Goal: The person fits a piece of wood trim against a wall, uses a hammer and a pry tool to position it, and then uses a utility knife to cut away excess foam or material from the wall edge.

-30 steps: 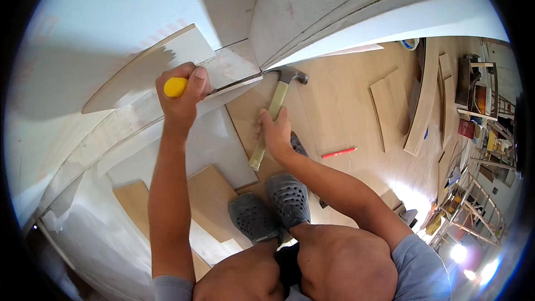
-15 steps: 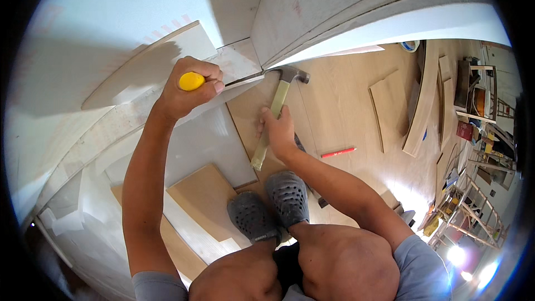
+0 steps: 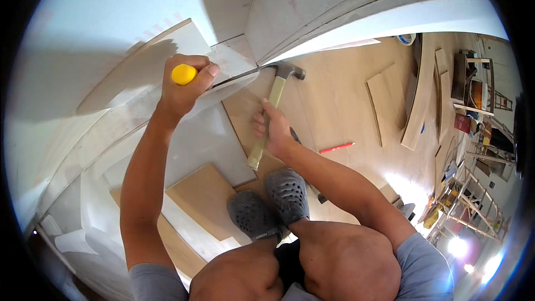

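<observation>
My left hand (image 3: 181, 92) is closed round the yellow handle (image 3: 184, 74) of a tool whose kind I cannot make out. A thin dark strip (image 3: 237, 78), perhaps its blade, runs from the fist toward the wall corner along a pale ledge. My right hand (image 3: 273, 128) grips a claw hammer (image 3: 276, 92) by its pale yellow handle. The hammer's dark head lies at the corner, its claw close to the end of the strip. Behind my left hand a pale board piece (image 3: 142, 67) leans on the wall.
Cut planks (image 3: 200, 187) lie by my grey clogs (image 3: 287, 195). A red marker (image 3: 337, 147) and a dark tool, partly under my right forearm, rest on the wood floor. Loose boards (image 3: 421, 95), a tape roll (image 3: 405, 39) and a ladder (image 3: 473, 206) are on the right.
My left fist has shifted slightly left, and the yellow handle end is tilted a little differently. The hammer has moved slightly up and left in view. Both grips stay closed.
</observation>
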### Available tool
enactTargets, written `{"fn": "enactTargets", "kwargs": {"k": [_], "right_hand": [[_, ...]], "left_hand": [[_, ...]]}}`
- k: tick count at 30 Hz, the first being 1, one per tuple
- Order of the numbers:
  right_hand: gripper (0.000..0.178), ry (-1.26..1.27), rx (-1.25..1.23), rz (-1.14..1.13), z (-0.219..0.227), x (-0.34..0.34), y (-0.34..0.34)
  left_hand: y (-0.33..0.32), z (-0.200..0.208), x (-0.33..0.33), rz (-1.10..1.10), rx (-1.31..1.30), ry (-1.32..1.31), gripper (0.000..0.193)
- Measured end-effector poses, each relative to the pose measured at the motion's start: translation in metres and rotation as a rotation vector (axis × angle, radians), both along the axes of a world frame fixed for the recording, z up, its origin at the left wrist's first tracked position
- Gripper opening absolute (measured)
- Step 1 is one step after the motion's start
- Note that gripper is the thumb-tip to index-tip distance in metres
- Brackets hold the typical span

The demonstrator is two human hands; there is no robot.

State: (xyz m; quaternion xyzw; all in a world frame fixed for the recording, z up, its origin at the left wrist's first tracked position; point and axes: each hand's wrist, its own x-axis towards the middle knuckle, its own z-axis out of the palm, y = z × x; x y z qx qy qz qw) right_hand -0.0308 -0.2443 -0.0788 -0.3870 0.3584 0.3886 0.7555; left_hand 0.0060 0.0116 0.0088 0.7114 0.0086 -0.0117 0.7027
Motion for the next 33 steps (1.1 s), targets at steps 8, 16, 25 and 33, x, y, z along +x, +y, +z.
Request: {"fn": "enactTargets", "kwargs": {"k": [8, 16, 25, 33], "right_hand": [[0.03, -0.047, -0.016, -0.059, -0.006, -0.002, 0.002], [0.031, -0.019, -0.028, -0.094, -0.004, -0.004, 0.01], [0.027, -0.006, -0.025, -0.04, -0.001, -0.002, 0.005], [0.025, 0.026, -0.048, -0.057, 0.006, 0.0, 0.004]], "left_hand": [[-0.021, -0.004, -0.013, 0.264, -0.018, -0.082, 0.04], [-0.03, -0.019, -0.022, 0.345, 0.131, -0.188, 0.041], [0.012, 0.011, 0.007, -0.281, 0.102, -0.04, 0.037], [0.021, 0.014, 0.0, -0.464, 0.033, -0.006, 0.033]]}}
